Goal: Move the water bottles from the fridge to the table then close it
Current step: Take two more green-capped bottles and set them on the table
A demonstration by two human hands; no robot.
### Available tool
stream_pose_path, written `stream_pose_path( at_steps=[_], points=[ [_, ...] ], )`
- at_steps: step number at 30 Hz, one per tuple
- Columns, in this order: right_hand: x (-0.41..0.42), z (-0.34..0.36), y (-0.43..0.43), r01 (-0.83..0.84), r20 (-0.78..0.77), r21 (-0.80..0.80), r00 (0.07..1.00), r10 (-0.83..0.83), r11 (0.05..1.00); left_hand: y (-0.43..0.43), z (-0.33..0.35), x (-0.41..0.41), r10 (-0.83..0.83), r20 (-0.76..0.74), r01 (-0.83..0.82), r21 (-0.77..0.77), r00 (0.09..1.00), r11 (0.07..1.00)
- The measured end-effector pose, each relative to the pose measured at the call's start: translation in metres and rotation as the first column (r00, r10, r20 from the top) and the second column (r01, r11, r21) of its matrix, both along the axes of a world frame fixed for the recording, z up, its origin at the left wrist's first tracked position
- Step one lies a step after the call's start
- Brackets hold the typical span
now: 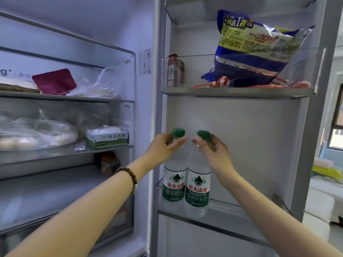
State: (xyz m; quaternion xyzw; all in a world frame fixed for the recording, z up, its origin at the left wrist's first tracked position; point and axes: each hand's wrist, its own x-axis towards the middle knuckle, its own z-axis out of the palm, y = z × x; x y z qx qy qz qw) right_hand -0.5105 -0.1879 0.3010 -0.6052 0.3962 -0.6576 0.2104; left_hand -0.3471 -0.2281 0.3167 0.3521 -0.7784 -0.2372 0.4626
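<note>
The food behind the foggy drawer fronts in the fridge [118,52] at 9 o'clock is hard to make out, and a jar [109,163] lower down is blurry. The fridge door [241,127] is open. Its low door shelf [222,210] at 6 o'clock holds two water bottles standing side by side, touching. The left hand [163,147] wraps around the neck of the left bottle [175,173]. The right hand [213,147] pinches the neck of the right bottle [198,179] just under its green cap. The door shelf at 1 o'clock holds a big blue bag [256,51], red wrapped sticks [220,83] and a small brown packet [174,71].
</note>
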Motion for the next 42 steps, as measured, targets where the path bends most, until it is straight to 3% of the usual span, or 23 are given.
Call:
stream_pose_path(
  at_steps=[9, 12, 16, 21, 26, 29, 34, 39, 42],
  points=[
    [0.018, 0.005, 0.006, -0.021, 0.043, -0.141, 0.999, 0.027, 0.990, 0.016, 0.005, 0.004, 0.028, -0.228, -0.028, 0.005, 0.973, 1.000],
    [0.028, 0.025, 0.019, -0.026, -0.036, -0.271, 0.999, 0.017, 0.962, 0.035, 0.026, 0.020, -0.001, -0.382, -0.020, -0.049, 0.924, 0.999],
    [0.054, 0.056, 0.046, -0.068, -0.057, -0.415, 0.997, 0.049, 0.907, 0.081, 0.057, 0.047, 0.025, -0.407, -0.119, -0.208, 0.913, 0.971],
    [0.119, 0.062, 0.094, -0.247, -0.076, -0.414, 0.969, 0.237, 0.876, 0.168, 0.067, 0.104, 0.161, -0.362, -0.272, -0.283, 0.918, 0.920],
    [0.216, 0.042, 0.169, -0.499, -0.061, -0.347, 0.857, 0.511, 0.794, 0.293, 0.050, 0.177, 0.437, -0.337, -0.522, -0.225, 0.834, 0.823],
    [0.277, 0.028, 0.242, -0.649, -0.083, -0.315, 0.746, 0.661, 0.692, 0.391, 0.036, 0.223, 0.600, -0.332, -0.676, -0.198, 0.728, 0.710],
    [0.365, 0.010, 0.387, -0.869, -0.039, -0.228, 0.459, 0.888, 0.439, 0.566, 0.016, 0.284, 0.820, -0.311, -0.875, -0.096, 0.480, 0.475],
    [0.437, -0.004, 0.544, -0.986, 0.019, -0.129, 0.101, 0.995, 0.103, 0.740, -0.002, 0.317, 0.945, -0.286, -0.986, -0.079, 0.161, 0.144],
    [0.474, -0.008, 0.623, -0.991, 0.020, -0.096, -0.093, 0.995, -0.091, 0.827, -0.013, 0.330, 0.959, -0.283, -1.000, -0.020, 0.009, 0.004]
  ],
)
